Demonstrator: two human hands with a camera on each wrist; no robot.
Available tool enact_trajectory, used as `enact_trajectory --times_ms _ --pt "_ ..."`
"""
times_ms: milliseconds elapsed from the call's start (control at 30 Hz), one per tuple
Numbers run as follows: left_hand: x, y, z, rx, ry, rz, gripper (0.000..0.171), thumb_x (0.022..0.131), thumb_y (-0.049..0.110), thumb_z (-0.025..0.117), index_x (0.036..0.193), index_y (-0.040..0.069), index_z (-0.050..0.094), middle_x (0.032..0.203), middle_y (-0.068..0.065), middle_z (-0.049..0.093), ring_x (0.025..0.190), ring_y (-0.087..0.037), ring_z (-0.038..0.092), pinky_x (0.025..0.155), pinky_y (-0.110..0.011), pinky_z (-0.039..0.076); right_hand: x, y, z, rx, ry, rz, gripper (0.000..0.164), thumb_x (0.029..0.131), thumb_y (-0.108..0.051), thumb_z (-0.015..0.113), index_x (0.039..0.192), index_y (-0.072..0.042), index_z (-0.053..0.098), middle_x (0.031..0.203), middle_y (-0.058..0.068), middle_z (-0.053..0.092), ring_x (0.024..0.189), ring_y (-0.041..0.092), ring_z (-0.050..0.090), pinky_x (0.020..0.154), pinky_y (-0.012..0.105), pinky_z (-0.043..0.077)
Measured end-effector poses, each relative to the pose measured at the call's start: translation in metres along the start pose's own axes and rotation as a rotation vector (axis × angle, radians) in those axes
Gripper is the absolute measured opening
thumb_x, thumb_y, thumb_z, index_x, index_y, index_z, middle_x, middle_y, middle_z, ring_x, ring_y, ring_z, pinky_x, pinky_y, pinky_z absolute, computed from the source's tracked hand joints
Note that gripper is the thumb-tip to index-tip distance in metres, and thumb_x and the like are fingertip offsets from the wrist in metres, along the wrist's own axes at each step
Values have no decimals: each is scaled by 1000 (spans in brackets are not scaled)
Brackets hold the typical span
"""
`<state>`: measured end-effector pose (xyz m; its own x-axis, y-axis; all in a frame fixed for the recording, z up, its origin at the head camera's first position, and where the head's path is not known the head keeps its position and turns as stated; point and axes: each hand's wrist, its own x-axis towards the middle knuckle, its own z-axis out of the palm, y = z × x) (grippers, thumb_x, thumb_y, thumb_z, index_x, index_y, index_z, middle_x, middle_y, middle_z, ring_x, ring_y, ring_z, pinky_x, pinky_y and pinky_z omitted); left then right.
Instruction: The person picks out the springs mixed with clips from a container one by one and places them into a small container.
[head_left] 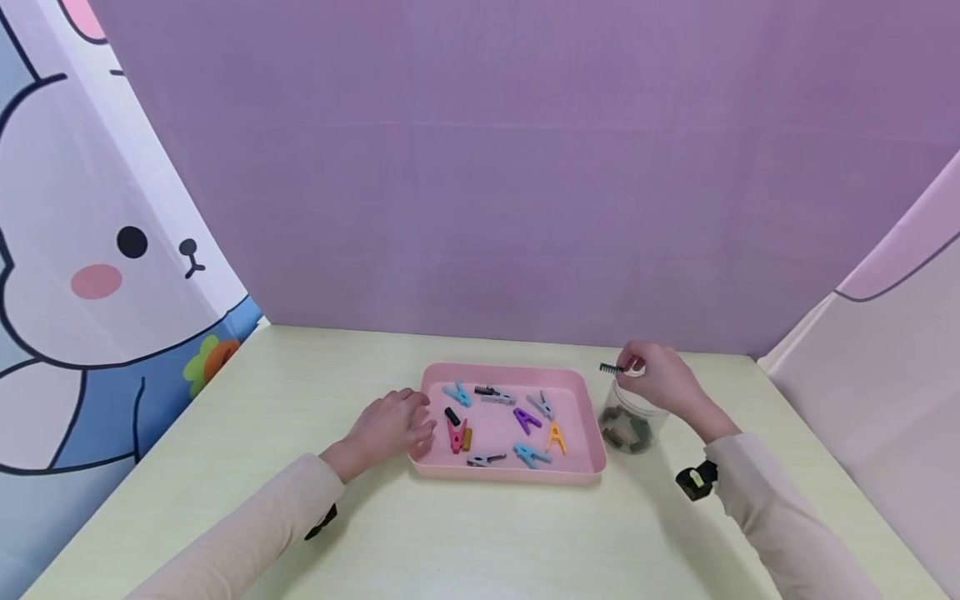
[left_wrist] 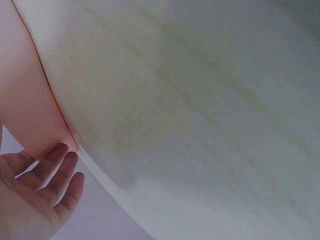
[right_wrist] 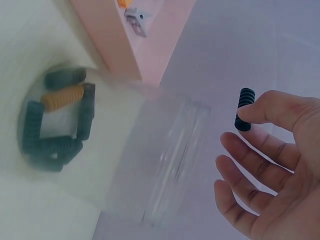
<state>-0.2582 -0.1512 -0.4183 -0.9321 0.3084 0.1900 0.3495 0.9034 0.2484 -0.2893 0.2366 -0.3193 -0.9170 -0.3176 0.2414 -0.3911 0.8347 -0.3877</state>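
Between thumb and index finger my right hand (head_left: 663,379) pinches a dark coil spring (right_wrist: 245,102), held above the mouth of a clear jar (right_wrist: 150,165). The other fingers of that hand are spread. Several dark springs and one orange spring (right_wrist: 65,97) lie at the bottom of the jar. My left hand (head_left: 387,427) is at the left rim of a pink tray (head_left: 510,477), its fingers loosely bent and holding nothing. The left wrist view shows its fingertips close to the tray's wall (left_wrist: 30,110); whether they touch it I cannot tell.
Inside the tray lie a pink clip (head_left: 457,435), a purple clip (head_left: 527,419), a yellow clip (head_left: 555,437), blue clips (head_left: 531,454) and grey clips (head_left: 542,406). A black spring (head_left: 452,416) and a brown spring (head_left: 467,439) lie among them. A purple backdrop (head_left: 487,208) stands behind the table.
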Motion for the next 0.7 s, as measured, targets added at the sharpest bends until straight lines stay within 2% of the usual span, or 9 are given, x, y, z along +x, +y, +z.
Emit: enact_trajectory --times_ms 233,500,700 --pt "0 0 0 -8 -10 -14 42 83 39 61 111 8 60 104 -6 62 89 -21 58 76 -34 52 -7 14 -3 11 20 24 10 76 -9 66 84 -5 62 82 10 64 78 24 57 66 35 45" --pt "1 -1 2 -17 -12 -20 42 83 39 61 112 8 59 106 -7 62 91 -21 58 78 -35 52 -14 30 4 11 4 66 11 76 -10 65 83 -3 62 81 10 63 76 22 57 63 31 44" --pt "1 -2 3 -6 -18 -22 43 83 40 60 113 9 59 107 -6 62 92 -21 58 79 -35 52 -16 33 11 -3 -1 72 11 76 -10 65 85 -4 62 83 10 64 77 24 58 62 33 45"
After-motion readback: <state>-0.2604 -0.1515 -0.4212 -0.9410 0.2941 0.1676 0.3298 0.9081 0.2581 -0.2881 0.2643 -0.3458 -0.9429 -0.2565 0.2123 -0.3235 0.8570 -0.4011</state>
